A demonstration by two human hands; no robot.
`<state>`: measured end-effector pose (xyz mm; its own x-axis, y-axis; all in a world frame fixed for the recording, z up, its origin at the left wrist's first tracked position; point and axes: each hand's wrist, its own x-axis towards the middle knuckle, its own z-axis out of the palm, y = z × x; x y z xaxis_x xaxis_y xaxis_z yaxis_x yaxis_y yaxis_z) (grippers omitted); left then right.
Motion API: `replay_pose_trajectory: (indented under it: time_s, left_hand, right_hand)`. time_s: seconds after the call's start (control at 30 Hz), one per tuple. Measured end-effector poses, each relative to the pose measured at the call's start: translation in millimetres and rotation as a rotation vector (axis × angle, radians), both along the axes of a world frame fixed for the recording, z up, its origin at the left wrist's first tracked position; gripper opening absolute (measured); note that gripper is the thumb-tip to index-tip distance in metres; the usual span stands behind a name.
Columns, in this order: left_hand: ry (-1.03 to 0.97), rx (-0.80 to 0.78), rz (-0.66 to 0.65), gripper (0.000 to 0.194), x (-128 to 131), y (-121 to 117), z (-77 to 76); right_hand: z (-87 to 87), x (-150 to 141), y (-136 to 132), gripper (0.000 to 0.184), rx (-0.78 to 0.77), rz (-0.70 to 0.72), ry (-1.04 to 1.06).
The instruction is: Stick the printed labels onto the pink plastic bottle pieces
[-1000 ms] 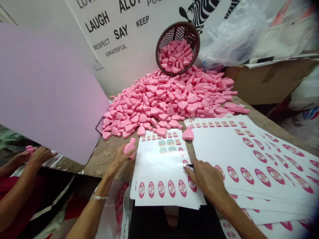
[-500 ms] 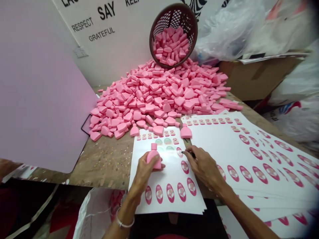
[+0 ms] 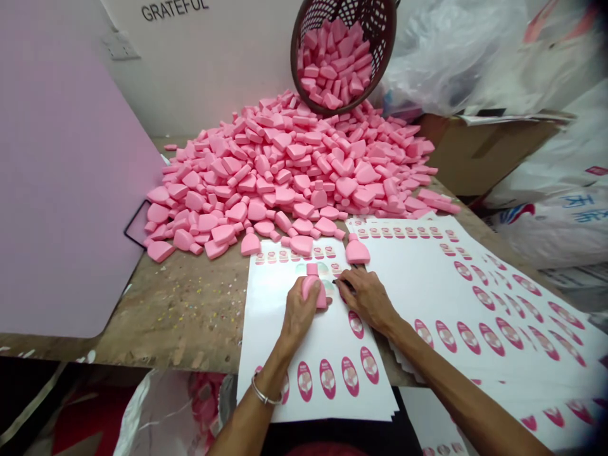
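Note:
My left hand (image 3: pixel 299 316) is shut on a flat pink plastic bottle (image 3: pixel 313 292), pressing it against a white sheet of oval pink labels (image 3: pixel 280 304). My right hand (image 3: pixel 368 299) lies just beside it, pinching a small dark tool (image 3: pixel 342 284) whose tip is near the bottle. The tool is mostly hidden by my fingers. Another pink bottle (image 3: pixel 357 252) stands upright at the sheet's far edge. A large heap of pink bottles (image 3: pixel 285 177) spills from a tipped brown plastic basket (image 3: pixel 380 38).
A wider stack of label sheets (image 3: pixel 456 297) lies to the right on a worn wooden table (image 3: pixel 180 316). A lilac board (image 3: pixel 71 190) stands at the left. A cardboard box (image 3: pixel 489 152) and plastic bags (image 3: pixel 446 57) sit beyond the table's right side.
My left hand has carried the bottle from the table onto the sheet and farther up it. My right hand has moved closer. The other person's hands have left the view.

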<state>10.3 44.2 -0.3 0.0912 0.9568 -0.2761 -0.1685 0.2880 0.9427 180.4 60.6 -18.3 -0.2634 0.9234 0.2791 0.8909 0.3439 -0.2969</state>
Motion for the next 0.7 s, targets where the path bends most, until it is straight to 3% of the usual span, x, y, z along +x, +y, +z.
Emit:
replay_pose_trajectory:
  time_s: [0.17, 0.4, 0.53, 0.7]
  left_hand:
    - [0.008, 0.003, -0.028, 0.041, 0.3, 2.2, 1.7]
    - [0.003, -0.003, -0.039, 0.043, -1.0, 2.4, -2.1]
    - [0.003, -0.002, -0.038, 0.044, -1.0, 2.3, -0.4]
    - [0.002, -0.013, -0.027, 0.046, -0.1, 1.4, 1.8]
  right_hand:
    - [-3.3, -1.8, 4.8, 0.009, -0.031, -0.034, 0.065]
    - [-1.9, 1.2, 4.6, 0.015, 0.054, 0.019, 0.045]
    - [1.4, 0.0, 6.4, 0.015, 0.021, -0.003, -0.010]
    - [3.4, -2.8, 12.5, 0.016, -0.014, 0.028, 0.072]
